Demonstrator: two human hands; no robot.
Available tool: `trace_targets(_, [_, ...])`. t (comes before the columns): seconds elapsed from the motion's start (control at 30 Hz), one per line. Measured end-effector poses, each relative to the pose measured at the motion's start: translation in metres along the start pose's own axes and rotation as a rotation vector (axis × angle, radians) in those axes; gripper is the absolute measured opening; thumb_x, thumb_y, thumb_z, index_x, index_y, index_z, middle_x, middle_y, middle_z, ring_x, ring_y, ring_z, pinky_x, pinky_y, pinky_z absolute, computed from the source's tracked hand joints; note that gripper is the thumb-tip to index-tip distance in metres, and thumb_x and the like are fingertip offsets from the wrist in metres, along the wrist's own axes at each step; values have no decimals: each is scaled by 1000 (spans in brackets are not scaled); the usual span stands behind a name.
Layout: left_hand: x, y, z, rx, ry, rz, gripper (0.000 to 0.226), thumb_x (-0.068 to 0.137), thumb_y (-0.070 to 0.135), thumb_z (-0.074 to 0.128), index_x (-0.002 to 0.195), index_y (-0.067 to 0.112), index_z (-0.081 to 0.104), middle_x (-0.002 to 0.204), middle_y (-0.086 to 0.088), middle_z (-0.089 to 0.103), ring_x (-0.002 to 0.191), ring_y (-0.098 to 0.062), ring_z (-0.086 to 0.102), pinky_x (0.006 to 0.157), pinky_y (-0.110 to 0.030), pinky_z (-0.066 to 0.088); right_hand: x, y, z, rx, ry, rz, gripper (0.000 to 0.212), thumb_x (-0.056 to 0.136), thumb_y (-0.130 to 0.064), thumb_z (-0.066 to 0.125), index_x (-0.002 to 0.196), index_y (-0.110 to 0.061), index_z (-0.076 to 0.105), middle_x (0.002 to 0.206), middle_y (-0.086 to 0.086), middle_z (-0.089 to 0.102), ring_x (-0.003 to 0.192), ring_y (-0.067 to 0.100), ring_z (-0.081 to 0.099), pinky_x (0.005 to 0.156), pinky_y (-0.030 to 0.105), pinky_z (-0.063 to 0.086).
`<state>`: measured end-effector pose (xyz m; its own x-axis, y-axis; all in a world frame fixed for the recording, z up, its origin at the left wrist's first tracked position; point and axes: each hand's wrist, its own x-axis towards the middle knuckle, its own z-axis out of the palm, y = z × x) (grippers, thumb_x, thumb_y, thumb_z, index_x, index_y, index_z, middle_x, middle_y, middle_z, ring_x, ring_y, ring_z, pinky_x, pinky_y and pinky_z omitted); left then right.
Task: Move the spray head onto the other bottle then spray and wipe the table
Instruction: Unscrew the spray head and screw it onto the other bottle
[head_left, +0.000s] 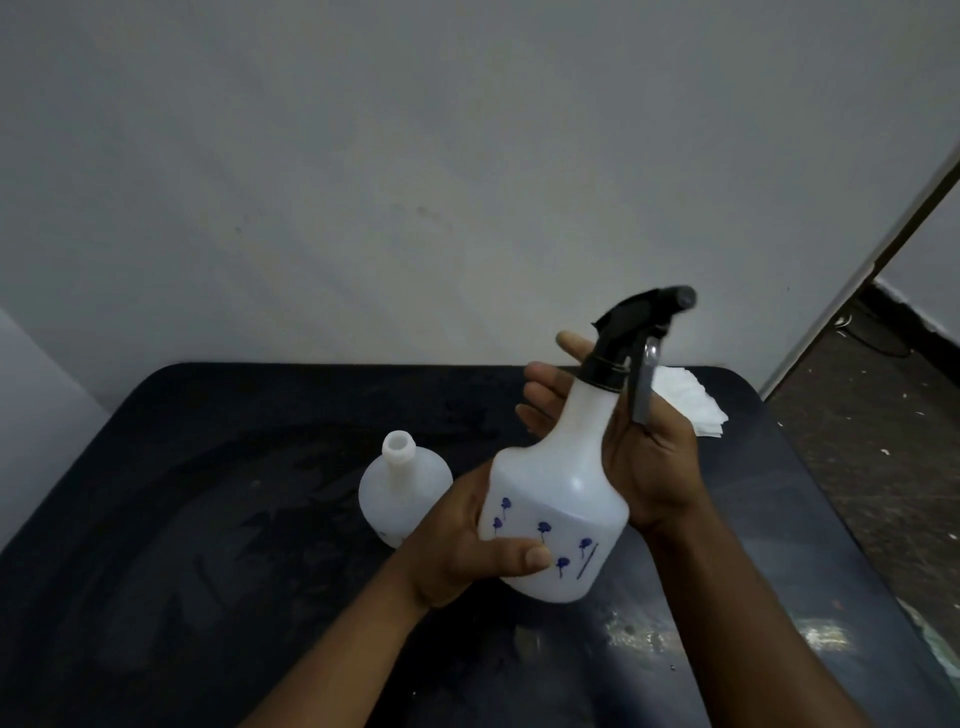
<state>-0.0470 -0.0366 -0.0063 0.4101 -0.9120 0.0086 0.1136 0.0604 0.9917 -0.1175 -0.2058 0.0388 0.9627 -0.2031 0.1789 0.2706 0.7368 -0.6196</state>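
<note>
Left hand (457, 545) is gripping the bottle (556, 509) base; right hand (623, 441) is cupping its neck, open-fingered. Looks light, smooth, slippery plastic. Best twisting the head (639, 327) by its collar.

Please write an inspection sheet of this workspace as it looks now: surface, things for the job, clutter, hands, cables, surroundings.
Surface: dark table, with smears and a shiny patch near its right edge.
Job's things: printed bottle held tilted above the table, black spray head on its neck; open bottle standing upright on the table without a head; white cloth lying at the far right of the table.
Clutter: nothing seen.
Hands: left hand grips the printed bottle's lower body; right hand is open against its neck and shoulder.
Cables: a dark cable on the floor at right.
Surroundings: plain grey wall; speckled floor at right.
</note>
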Motion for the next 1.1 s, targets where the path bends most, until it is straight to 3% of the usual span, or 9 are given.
trace_targets(0.27, [3, -6, -1, 76, 157, 15, 67, 65, 33, 83, 125, 24, 53, 113, -1, 71, 108, -26, 67, 84, -35, 57, 3, 3, 1, -179, 183, -165, 68, 60, -37, 88, 112, -6, 57, 108, 18, 71, 100, 30, 69, 84, 43, 57])
trace_targets(0.43, [7, -10, -1, 114, 222, 15, 68, 64, 34, 85, 123, 22, 53, 112, -5, 71, 105, -24, 69, 83, -35, 58, 8, 11, 7, -600, 474, -252, 36, 52, -50, 87, 81, -33, 72, 96, 18, 73, 95, 52, 62, 80, 51, 56])
trace_targets(0.47, [8, -11, 0, 112, 222, 8, 69, 64, 35, 85, 124, 21, 53, 113, -6, 71, 105, -23, 69, 84, -36, 58, 9, 13, 8, -686, 534, -269, 34, 51, -53, 85, 77, -36, 71, 87, 15, 72, 91, 51, 63, 79, 52, 56])
trace_targets(0.57, [10, -15, -1, 111, 223, -8, 68, 65, 35, 85, 124, 24, 53, 114, -4, 71, 105, -22, 69, 86, -39, 59, 11, 14, 10, -869, 662, -309, 39, 50, -62, 79, 74, -33, 70, 59, -7, 62, 59, 10, 60, 61, 27, 53])
trace_targets(0.67, [12, -17, -1, 125, 229, -13, 67, 65, 38, 86, 122, 30, 53, 113, 1, 72, 105, -19, 70, 85, -38, 59, 12, 15, 9, -817, 658, -294, 25, 69, -47, 79, 77, -25, 73, 53, -11, 58, 50, 2, 53, 52, 17, 45])
trace_targets(0.73, [12, -18, -1, 127, 234, -20, 66, 65, 38, 87, 121, 32, 54, 112, 3, 72, 104, -18, 70, 84, -36, 59, 11, 14, 8, -728, 621, -227, 14, 84, -34, 71, 80, -21, 75, 64, -3, 64, 61, 10, 59, 60, 24, 51])
trace_targets(0.83, [12, -19, -2, 137, 233, -15, 68, 64, 36, 88, 122, 31, 52, 112, 4, 71, 104, -18, 69, 81, -32, 59, 9, 12, 5, -461, 641, -134, 28, 90, -26, 61, 103, -2, 69, 105, 28, 68, 97, 41, 66, 94, 51, 50])
trace_targets(0.97, [12, -21, 0, 173, 256, 8, 74, 63, 40, 89, 125, 30, 50, 113, 7, 70, 105, -17, 69, 82, -32, 59, 10, 10, 7, -380, 586, -155, 43, 84, -27, 64, 113, 3, 60, 105, 27, 68, 97, 36, 67, 81, 42, 55])
trace_targets(1.1, [13, -22, 2, 221, 272, 23, 78, 62, 45, 87, 127, 30, 48, 115, 12, 68, 105, -13, 68, 83, -32, 59, 9, 15, 9, -525, 607, -183, 62, 70, -48, 78, 109, -2, 63, 110, 39, 60, 90, 41, 61, 82, 54, 50])
